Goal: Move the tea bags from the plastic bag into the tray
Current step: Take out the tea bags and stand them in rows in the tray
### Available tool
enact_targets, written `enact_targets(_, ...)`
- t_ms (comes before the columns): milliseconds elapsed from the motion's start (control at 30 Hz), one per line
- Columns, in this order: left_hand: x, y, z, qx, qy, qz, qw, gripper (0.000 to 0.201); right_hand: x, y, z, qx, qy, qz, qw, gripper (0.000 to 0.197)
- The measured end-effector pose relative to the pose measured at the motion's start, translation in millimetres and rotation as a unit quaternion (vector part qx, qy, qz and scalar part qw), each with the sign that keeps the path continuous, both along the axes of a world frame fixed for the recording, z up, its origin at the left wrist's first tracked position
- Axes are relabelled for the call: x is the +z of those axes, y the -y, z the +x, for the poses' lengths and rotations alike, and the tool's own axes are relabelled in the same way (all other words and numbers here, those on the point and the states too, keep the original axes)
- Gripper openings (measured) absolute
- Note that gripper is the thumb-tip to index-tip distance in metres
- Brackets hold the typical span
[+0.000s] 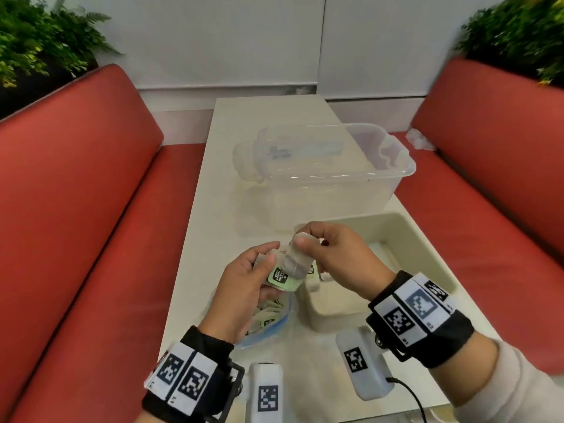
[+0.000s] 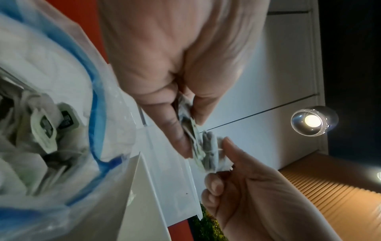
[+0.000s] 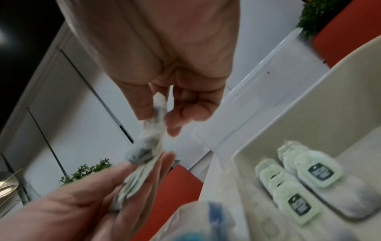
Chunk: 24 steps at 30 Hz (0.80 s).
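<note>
Both hands hold a small bunch of tea bags with green tags above the table, between the plastic bag and the tray. My left hand pinches the tag end from the left. My right hand pinches the upper end of a tea bag between thumb and fingers. The clear plastic bag with a blue zip edge lies open below my left hand, with several tea bags inside. The beige tray sits to the right and holds several tea bags in rows.
A large clear plastic tub stands behind the tray on the white table. Red bench seats run along both sides. Two white tagged blocks lie near the table's front edge, one with a black cable.
</note>
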<state>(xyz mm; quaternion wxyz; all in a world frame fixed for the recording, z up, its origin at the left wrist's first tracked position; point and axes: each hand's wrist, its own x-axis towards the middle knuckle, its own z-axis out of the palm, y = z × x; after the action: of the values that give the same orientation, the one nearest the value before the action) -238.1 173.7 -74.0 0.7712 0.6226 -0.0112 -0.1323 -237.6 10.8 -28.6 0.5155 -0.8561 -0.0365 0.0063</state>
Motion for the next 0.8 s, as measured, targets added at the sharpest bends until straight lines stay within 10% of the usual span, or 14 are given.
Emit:
enact_targets(333, -11.3, 42.7, 12.4, 0.056, -0.035, -0.003, 0.998, 0.017, 17.6, 91.0, 41.9, 0.101, -0.071, -0.147, 0.981, 0.009)
enact_targets(800, -18.4, 79.7, 27.2, 0.101, -0.044, -0.016, 0.994, 0.017, -24.1, 96.3, 98.4, 0.303, -0.136, -0.462, 0.822, 0.029)
